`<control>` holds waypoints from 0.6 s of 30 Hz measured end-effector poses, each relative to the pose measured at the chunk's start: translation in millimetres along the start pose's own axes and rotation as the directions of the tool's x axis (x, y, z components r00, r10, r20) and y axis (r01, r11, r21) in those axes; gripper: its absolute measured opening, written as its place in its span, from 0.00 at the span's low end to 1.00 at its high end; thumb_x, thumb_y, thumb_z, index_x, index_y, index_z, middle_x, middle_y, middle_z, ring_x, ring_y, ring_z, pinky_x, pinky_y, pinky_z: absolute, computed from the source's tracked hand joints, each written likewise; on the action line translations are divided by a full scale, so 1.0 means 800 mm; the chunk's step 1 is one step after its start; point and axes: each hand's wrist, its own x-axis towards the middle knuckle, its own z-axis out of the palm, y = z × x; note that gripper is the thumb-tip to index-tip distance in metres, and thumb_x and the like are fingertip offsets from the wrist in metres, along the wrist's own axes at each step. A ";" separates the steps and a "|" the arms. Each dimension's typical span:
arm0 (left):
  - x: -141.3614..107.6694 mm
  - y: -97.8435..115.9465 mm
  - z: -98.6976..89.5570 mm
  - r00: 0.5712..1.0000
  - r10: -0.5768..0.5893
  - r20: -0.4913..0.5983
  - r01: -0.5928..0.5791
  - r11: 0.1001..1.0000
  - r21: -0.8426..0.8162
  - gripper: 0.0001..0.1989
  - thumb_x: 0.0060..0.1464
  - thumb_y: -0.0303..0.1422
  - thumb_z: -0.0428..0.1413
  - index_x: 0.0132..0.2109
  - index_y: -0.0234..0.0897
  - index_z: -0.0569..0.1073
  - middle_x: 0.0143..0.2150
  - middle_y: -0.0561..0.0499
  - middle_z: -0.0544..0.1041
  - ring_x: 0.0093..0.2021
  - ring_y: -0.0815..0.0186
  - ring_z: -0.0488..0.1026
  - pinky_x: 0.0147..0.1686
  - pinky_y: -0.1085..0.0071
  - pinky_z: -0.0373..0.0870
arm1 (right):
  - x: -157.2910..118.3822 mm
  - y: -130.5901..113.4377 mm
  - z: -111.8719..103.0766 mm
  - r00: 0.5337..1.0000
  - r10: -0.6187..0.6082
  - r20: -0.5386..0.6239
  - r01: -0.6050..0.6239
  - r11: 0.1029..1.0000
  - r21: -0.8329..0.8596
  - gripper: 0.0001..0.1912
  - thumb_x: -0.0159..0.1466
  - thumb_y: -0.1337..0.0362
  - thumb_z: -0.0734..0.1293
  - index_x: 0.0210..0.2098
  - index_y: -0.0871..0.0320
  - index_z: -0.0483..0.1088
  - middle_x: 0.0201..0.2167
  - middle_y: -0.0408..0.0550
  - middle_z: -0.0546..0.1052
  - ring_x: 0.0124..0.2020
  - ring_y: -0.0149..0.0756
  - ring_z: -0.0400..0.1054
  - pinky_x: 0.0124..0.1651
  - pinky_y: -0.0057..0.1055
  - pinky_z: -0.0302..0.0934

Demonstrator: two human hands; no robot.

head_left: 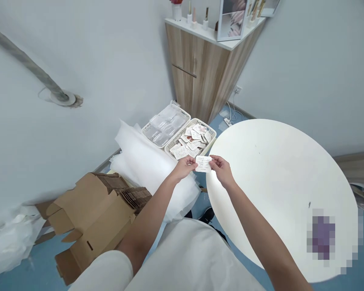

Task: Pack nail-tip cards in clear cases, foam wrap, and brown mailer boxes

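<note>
A small white card (203,164) with lines of dark print is held level between my two hands. The fingers of my left hand (185,167) pinch its left edge. On the other side, my right hand (221,167) grips the right edge between thumb and fingers. Just beyond the card stands a white basket (212,140) heaped with similar printed cards (192,139). Beside it on the left, a second white basket (186,116) holds clear plastic packets (166,123).
A round white table (276,173) stands at the right, with a pixelated patch near its edge. White foam sheets (145,161) and flattened cardboard boxes (94,210) lie at the left. Behind is a wooden cabinet (200,76); a pipe (33,60) crosses the left wall.
</note>
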 end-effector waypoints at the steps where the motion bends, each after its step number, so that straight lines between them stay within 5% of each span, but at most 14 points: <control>1: -0.006 -0.001 0.010 1.000 0.010 0.022 -0.010 1.000 0.014 0.09 0.43 0.32 0.58 0.32 0.32 0.69 0.30 0.51 0.71 0.28 0.72 0.69 0.32 0.71 0.67 | -0.011 -0.001 -0.011 1.000 -0.003 0.007 0.003 1.000 -0.017 0.20 0.51 0.57 0.67 0.42 0.57 0.66 0.32 0.46 0.72 0.32 0.33 0.67 0.36 0.34 0.63; 13: -0.042 0.021 0.136 0.947 0.158 0.280 -0.247 0.915 0.319 0.08 0.45 0.33 0.56 0.33 0.33 0.73 0.29 0.50 0.73 0.29 0.70 0.69 0.30 0.73 0.65 | -0.104 -0.029 -0.117 0.988 -0.039 0.152 0.076 0.965 -0.251 0.14 0.50 0.60 0.67 0.35 0.57 0.69 0.30 0.45 0.72 0.29 0.31 0.66 0.31 0.30 0.61; 18: -0.059 0.015 0.173 0.971 0.235 0.040 -0.238 0.934 0.268 0.12 0.44 0.36 0.57 0.36 0.33 0.71 0.31 0.50 0.73 0.30 0.71 0.69 0.31 0.73 0.66 | -0.138 -0.029 -0.137 0.995 -0.092 0.038 0.096 0.987 -0.130 0.12 0.49 0.58 0.67 0.29 0.57 0.64 0.25 0.41 0.70 0.25 0.28 0.64 0.28 0.28 0.59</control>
